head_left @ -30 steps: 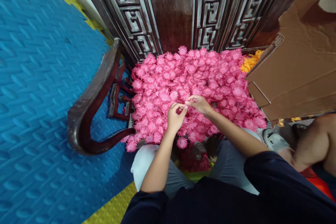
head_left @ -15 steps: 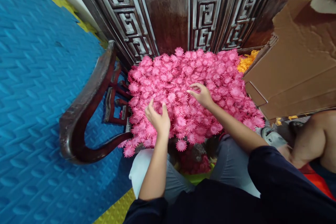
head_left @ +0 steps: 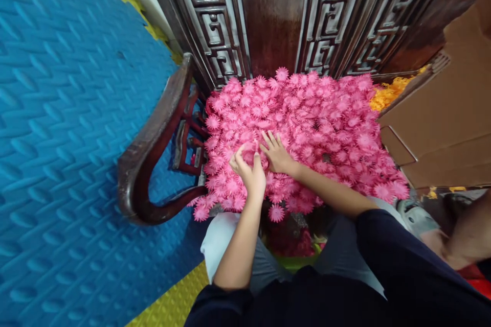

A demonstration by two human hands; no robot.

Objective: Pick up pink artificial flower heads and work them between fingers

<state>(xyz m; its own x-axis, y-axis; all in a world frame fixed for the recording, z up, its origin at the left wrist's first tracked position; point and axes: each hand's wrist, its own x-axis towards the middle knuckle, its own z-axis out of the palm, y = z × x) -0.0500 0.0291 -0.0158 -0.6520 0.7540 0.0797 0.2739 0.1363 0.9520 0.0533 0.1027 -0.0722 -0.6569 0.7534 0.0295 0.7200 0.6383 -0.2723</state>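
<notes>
A big heap of pink artificial flowers (head_left: 314,127) covers the seat of a dark wooden chair in front of me. My left hand (head_left: 249,171) rests on the heap near its front left, fingers curled around one pink flower. My right hand (head_left: 276,154) lies flat on the flowers just to the right of it, fingers spread and nearly touching the left hand. Both forearms reach up from my dark sleeves over my grey-trousered knees.
The chair's curved wooden armrest (head_left: 153,143) stands to the left over blue foam floor mats (head_left: 69,138). Carved dark wood panels (head_left: 276,15) rise behind the heap. A brown cardboard box (head_left: 448,117) and orange flowers (head_left: 387,94) sit at the right. Another person's bare arm (head_left: 466,235) shows at lower right.
My hands parted from each other half a second ago, then came together again on the left part of the heap. My right hand moved left and flattened. The view shifted slightly.
</notes>
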